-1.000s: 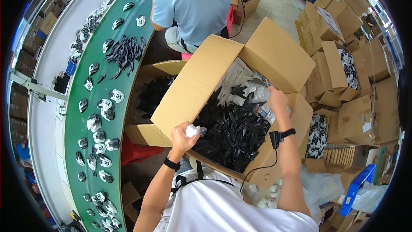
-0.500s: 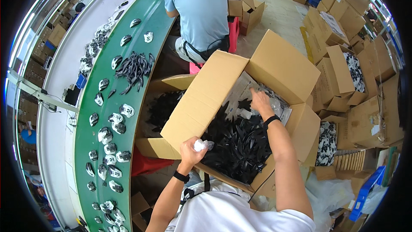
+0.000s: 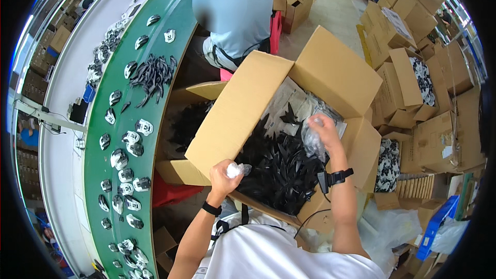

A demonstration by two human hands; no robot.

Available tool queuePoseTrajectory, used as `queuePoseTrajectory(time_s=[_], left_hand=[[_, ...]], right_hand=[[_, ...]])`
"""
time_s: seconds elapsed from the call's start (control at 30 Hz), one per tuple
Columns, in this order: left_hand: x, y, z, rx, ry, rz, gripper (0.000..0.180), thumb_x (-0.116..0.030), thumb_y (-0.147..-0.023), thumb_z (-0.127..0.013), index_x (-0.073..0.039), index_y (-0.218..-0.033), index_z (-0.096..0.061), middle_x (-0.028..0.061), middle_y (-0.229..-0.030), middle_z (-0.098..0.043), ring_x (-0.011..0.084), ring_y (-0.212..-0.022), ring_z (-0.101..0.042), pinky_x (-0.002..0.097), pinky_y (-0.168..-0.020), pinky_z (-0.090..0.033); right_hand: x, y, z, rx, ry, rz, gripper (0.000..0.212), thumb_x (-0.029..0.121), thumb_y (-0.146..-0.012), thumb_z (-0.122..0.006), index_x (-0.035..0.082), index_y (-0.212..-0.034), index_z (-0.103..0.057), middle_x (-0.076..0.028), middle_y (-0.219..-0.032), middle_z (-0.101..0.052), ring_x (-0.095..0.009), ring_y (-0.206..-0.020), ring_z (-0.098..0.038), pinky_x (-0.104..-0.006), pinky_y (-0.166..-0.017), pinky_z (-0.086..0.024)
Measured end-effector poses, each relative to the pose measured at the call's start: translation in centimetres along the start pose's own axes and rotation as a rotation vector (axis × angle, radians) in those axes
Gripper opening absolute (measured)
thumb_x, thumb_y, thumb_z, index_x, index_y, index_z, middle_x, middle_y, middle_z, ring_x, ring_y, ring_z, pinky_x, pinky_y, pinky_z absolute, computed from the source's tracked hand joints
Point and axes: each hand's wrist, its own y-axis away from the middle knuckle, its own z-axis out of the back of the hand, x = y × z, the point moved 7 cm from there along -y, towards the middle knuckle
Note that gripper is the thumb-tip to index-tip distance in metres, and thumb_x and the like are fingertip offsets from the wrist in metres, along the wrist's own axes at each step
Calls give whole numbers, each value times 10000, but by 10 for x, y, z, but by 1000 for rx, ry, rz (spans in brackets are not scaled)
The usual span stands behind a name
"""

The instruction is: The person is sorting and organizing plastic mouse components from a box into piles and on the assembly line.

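In front of me stands an open cardboard box (image 3: 338, 64) filled with loose, curved black plastic pieces (image 3: 281, 168). My left hand (image 3: 223, 178) is closed around crumpled clear plastic film (image 3: 238, 169) at the box's near left edge. Over the right part of the box, my right hand (image 3: 325, 130) grips a clear plastic bag (image 3: 311, 140), fingers curled into it. Printed sheets (image 3: 283, 98) line the box's far inner wall. A black strap with a thin cable (image 3: 338, 176) circles my right wrist.
A green curved bench (image 3: 170, 23) on the left carries black-and-white shells (image 3: 119, 158) and a heap of black pieces (image 3: 154, 76). A person in light blue (image 3: 232, 8) sits ahead. Another carton (image 3: 178, 173) adjoins mine; stacked cartons (image 3: 392, 80) stand right.
My right hand has drawn back from the far inner wall, turned, and now grips the clear bag, which is raised and bunched. My left hand still holds its film. The whole view has shifted slightly.
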Motion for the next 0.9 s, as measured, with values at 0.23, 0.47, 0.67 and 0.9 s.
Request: queuePoseTrajectory(time_s=[0.23,0.47,0.67,0.9], left_hand=[[-2,-3,-2,-12,21,-34,195,-172,-625,-736,-38,-670,-601,149,-601,-583,334,-572,-599,364,-535,-467],[-7,-4,2,-35,8,-30,202,-180,-635,-731,-31,-677,-600,154,-607,-586,334,-577,-601,361,-546,-468],[-5,-4,3,-54,28,-17,197,-177,-632,-727,-33,-684,-602,153,-618,-595,331,-588,-607,360,-558,-476],[-9,-4,2,-64,19,-40,183,-166,-624,-719,-36,-690,-608,146,-615,-594,330,-584,-606,358,-554,-478]], right_hand=[[-24,33,-10,148,162,-36,167,137,-838,-658,43,-971,-626,-4,-787,-603,-103,-731,-565,-235,-690,-451],[-48,44,-10,9,740,-76,152,187,-826,-656,47,-885,-663,-100,-807,-668,-228,-756,-641,-325,-680,-488],[-19,55,-20,-140,841,116,241,281,-764,-691,106,-920,-636,-163,-846,-666,-357,-838,-641,-444,-711,-507],[-53,75,-41,-109,1184,71,355,237,-757,-715,93,-1029,-537,-149,-925,-664,-369,-830,-634,-429,-710,-512]])
